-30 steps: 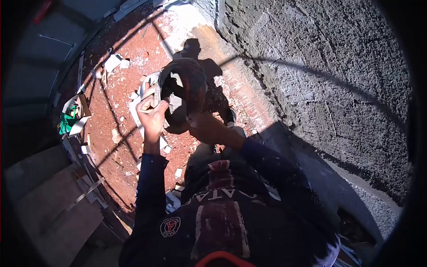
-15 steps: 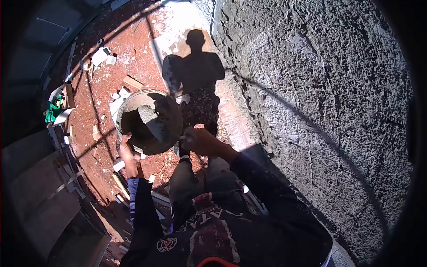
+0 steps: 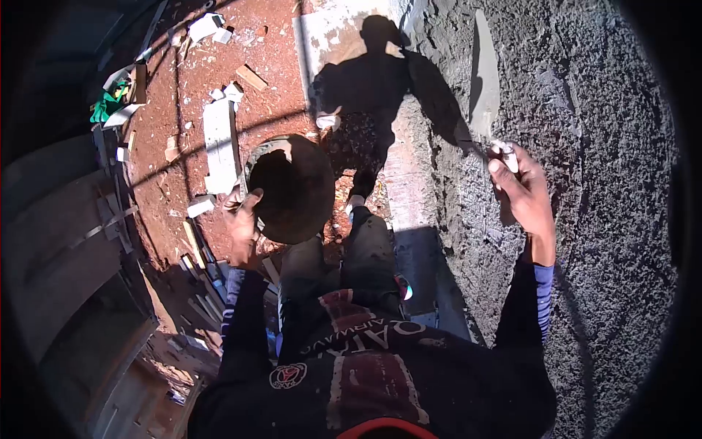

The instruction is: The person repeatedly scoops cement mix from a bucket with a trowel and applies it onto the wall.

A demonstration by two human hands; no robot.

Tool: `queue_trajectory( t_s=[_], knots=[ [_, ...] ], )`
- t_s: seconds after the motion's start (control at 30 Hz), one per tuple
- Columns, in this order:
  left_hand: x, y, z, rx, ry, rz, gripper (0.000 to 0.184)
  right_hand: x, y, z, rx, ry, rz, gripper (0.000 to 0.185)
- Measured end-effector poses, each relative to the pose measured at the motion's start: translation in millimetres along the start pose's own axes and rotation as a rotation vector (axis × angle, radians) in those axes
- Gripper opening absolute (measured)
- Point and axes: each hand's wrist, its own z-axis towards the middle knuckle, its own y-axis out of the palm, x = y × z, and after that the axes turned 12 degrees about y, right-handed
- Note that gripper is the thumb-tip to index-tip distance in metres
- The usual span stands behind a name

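Evidently both hands are occupied. Right hand (image 3: 523,192): fingers curled tight around the trowel's pale, crusted handle, thumb along its near side. Left hand (image 3: 243,227): thumb over the bucket's left rim, fingers behind it, pinching the wall between.

Trowel (image 3: 487,88) lies to the right, blade pointing far, over the wall; whether it touches cannot be told. Looks light and stiff, thin at the edge; best held at the handle, clear of the blade. Bucket (image 3: 319,179) hangs tilted just above the near legs. Inside is deep shade, so the load cannot be read; likely stiff-walled, heavy if filled, gritty at the rim. One-sided hold would let it swing; a palm beneath would steady it.

Rough wall (image 3: 607,154) closes off the right side, limiting the elbow there. Concrete strip (image 3: 406,186) runs along its foot. Red dirt (image 3: 281,55) to the left carries litter: white board (image 3: 219,146) just beyond the bucket, wood block (image 3: 251,77) farther, green cloth (image 3: 110,107) far left. Scrap lumber (image 3: 210,285) near left crowds the footing.
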Motion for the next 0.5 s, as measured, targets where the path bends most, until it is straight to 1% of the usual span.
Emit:
queue_trajectory(
  t_s=[0.03, 0.07, 0.1, 0.13, 0.2, 0.27, 0.3, 0.33, 0.37, 0.4, 0.43, 0.47, 0.5],
  knots=[
    [9.1, 4.4, -1.1, -0.019, 0.003, -0.007, 0.008, -0.2, 26.5, -22.3, -0.177, 0.167, 0.14, 0.018],
    [18.2, 20.7, -3.4, 0.094, 0.033, -0.192, 0.01, -2.8, 55.4, -40.7, -0.346, 0.338, 0.272, 0.02],
    [35.2, 22.6, 1.2, -0.048, 0.065, -0.224, 0.011, -11.2, 87.6, -51.2, -0.452, 0.38, 0.087, 0.023],
    [43.1, 28.0, 8.1, -0.133, 0.171, -0.304, 0.013, -14.2, 114.5, -63.8, -0.535, 0.429, -0.099, 0.027],
    [62.9, 30.4, 16.7, -0.201, 0.197, -0.17, 0.013, 15.0, 157.6, -68.3, -0.338, -0.562, -0.838, 0.028],
    [84.3, 30.7, 24.7, -0.316, 0.269, -0.277, 0.012, -7.5, 166.3, -94.9, -0.151, -0.447, -0.608, 0.031],
    [92.6, 25.2, 30.9, -0.402, 0.384, -0.223, 0.011, -15.2, 178.4, -93.0, -0.142, -0.258, -0.208, 0.033],
    [105.9, 24.9, 33.4, -0.436, 0.46, -0.193, 0.009, -15.6, 193.4, -96.1, -0.077, -0.192, -0.013, 0.031],
    [102.9, 20.1, 44.8, -0.466, 0.494, -0.192, 0.009, -11.8, 216.0, -95.1, -0.004, -0.311, -0.031, 0.029],
    [124.4, 20.0, 41.1, -0.464, 0.479, -0.24, 0.006, -5.5, 241.1, -90.7, 0.081, -0.453, -0.114, 0.027],
    [146.0, 20.0, 37.5, -0.462, 0.463, -0.289, 0.004, -8.3, 259.7, -91.1, 0.173, -0.558, -0.289, 0.025],
    [167.8, 20.1, 33.9, -0.46, 0.448, -0.337, 0.005, -37.4, 263.1, -104.7, 0.267, -0.619, -0.594, 0.024],
    [174.9, 12.7, 37.2, -0.468, 0.478, -0.333, 0.006, -66.5, 266.5, -118.3, 0.38, -0.69, -0.887, 0.025]
  ],
)
